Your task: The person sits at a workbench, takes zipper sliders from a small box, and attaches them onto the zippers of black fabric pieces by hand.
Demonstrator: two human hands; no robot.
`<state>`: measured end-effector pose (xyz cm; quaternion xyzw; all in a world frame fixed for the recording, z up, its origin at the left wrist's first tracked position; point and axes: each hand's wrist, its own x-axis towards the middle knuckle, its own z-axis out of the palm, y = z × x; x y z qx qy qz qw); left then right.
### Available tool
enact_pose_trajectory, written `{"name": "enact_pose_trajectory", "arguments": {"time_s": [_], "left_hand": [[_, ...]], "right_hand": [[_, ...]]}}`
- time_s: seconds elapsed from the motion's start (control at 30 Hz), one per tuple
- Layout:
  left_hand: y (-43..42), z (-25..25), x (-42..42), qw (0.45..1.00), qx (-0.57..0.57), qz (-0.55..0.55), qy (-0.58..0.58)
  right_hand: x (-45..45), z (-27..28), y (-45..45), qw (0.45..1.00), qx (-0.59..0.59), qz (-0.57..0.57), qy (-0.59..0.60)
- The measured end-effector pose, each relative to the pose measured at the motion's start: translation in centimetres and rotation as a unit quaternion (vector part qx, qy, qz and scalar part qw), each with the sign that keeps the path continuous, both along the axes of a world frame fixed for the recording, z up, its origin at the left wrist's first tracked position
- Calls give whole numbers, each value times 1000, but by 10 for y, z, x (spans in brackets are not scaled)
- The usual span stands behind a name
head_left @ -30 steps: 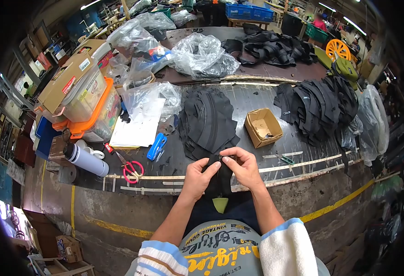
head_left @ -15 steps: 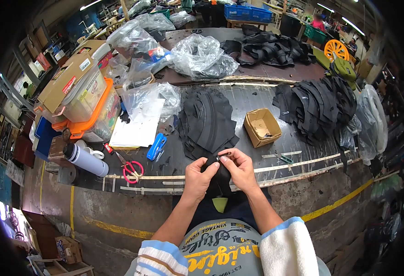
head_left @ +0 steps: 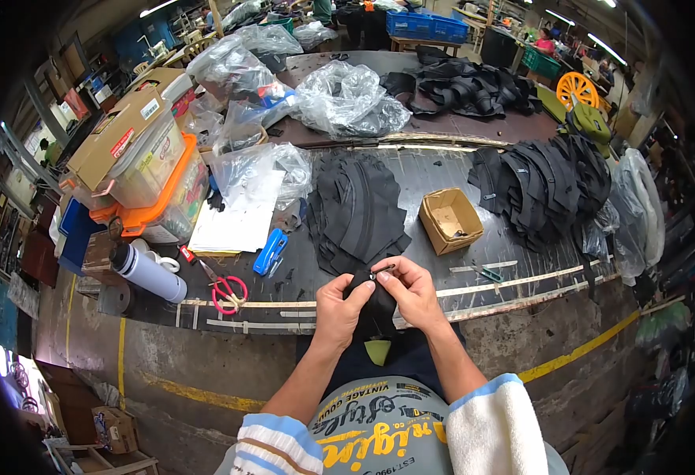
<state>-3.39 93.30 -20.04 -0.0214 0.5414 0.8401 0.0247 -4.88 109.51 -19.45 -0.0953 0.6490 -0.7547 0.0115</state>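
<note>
Both hands meet at the table's front edge over a black fabric piece (head_left: pixel 376 313) that hangs down, with a light green tip at its lower end. My left hand (head_left: pixel 338 307) pinches the fabric's upper part between thumb and fingers. In my right hand (head_left: pixel 412 294), thumb and forefinger close on a small dark zipper slider (head_left: pixel 384 271) at the fabric's top; its details are tiny and partly covered by the fingertips. Just beyond my hands lies a stack of black zippered pieces (head_left: pixel 357 210). An open cardboard box (head_left: pixel 451 220) stands to its right.
On the left are a bottle (head_left: pixel 149 273), pink-handled scissors (head_left: pixel 229 294), a blue stapler (head_left: pixel 270 252), papers (head_left: pixel 235 218) and plastic bins (head_left: pixel 161 186). More black pieces (head_left: pixel 541 186) lie at right, near small green snips (head_left: pixel 488 273). Plastic bags (head_left: pixel 351 99) lie farther back.
The small dark slider has come into view between my right fingertips, which have shifted slightly left. My left hand keeps its pinch on the fabric.
</note>
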Motion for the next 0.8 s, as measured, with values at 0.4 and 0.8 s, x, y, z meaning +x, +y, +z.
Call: {"name": "enact_pose_trajectory", "arguments": {"time_s": [0.4, 0.8], "left_hand": [[-8, 15, -3, 998, -14, -56, -5], [-3, 6, -4, 999, -33, -34, -3]], "right_hand": [[-4, 0, 11, 999, 12, 15, 45], [-2, 2, 7, 998, 21, -9, 63]]}}
